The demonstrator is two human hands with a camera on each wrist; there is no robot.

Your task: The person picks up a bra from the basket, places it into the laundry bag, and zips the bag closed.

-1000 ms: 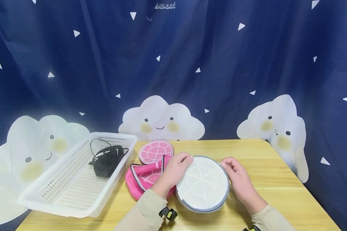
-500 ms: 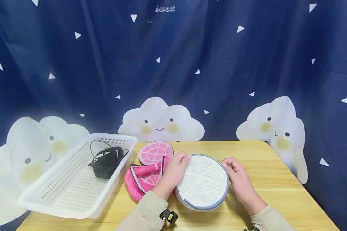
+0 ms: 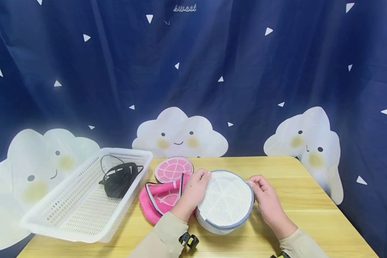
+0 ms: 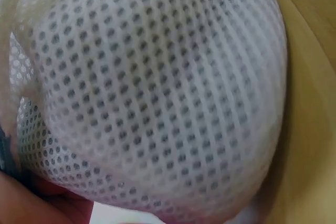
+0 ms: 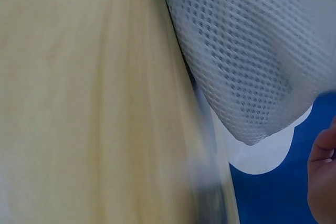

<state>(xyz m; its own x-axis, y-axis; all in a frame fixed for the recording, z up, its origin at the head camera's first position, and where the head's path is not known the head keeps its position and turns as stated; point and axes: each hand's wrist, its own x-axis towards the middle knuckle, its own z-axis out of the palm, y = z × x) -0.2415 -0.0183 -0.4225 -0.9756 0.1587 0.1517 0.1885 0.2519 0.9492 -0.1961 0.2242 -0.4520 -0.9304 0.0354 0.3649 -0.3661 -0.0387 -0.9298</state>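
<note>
A round white mesh laundry bag point(image 3: 226, 200) with a grey-blue rim stands over the table, its flat top tilted toward me. My left hand point(image 3: 195, 190) grips its upper left edge, thumb on top. At the right side of the rim, my right hand point(image 3: 268, 200) pinches the edge between thumb and fingers; whatever small part lies between them is hidden. White mesh point(image 4: 157, 87) fills most of the left wrist view, with some of the left hand point(image 4: 37, 200) at the lower corner. In the right wrist view, the bag's side point(image 5: 241, 51) bulges above the right hand point(image 5: 323, 177).
Left of the bag lies an unzipped pink mesh bag point(image 3: 148, 206), partly behind my left forearm. A pink round mesh piece point(image 3: 174, 170) sits behind it. The white plastic basket point(image 3: 84, 208) at left holds a black bra-like item point(image 3: 119, 182). The wooden table point(image 3: 309, 215) extends rightward.
The white bag has shifted slightly away and tipped a little, showing more of its front side. Both hands keep their hold, and the small light tab at my right fingertips is no longer visible.
</note>
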